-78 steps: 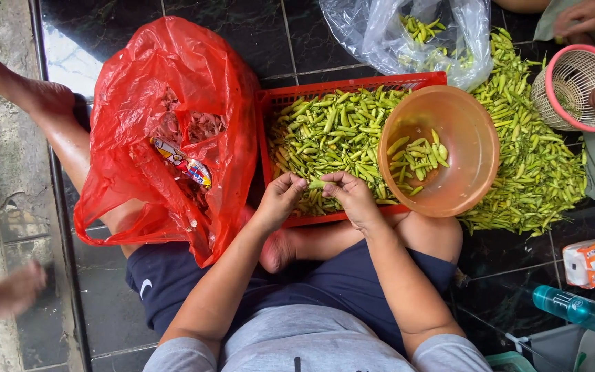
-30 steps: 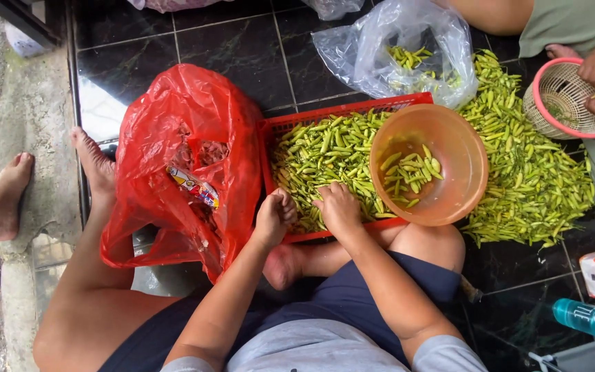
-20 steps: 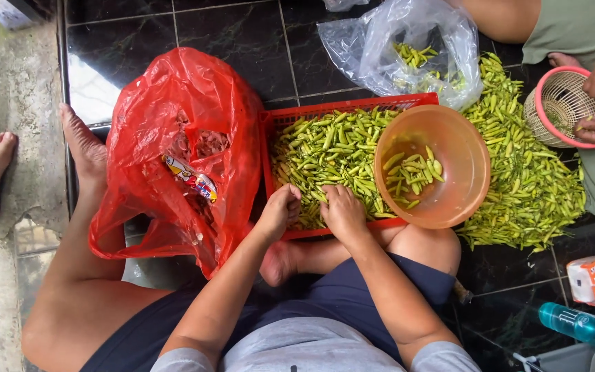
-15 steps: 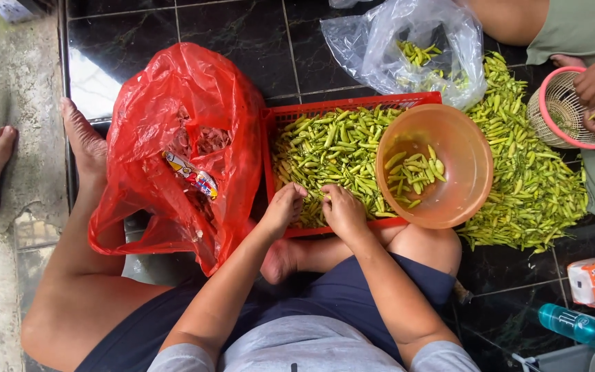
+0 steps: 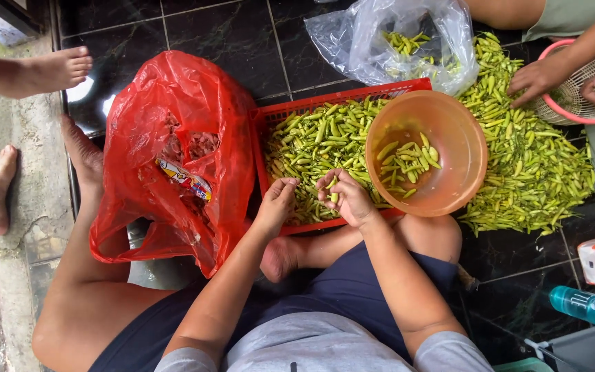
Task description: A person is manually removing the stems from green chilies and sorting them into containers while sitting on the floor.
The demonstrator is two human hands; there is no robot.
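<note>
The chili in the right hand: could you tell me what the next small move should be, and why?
Probably carry the right hand a little to its right and drop the chili into the orange bowl. The hand holds one green chili over the red crate, the bowl's rim sits just beside it, and the bowl already holds a few like chilies. The left hand rests on the crate's chilies.

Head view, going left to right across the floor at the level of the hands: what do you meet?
Red plastic bag → left hand → right hand → orange bowl → loose pile of green chillies.
</note>
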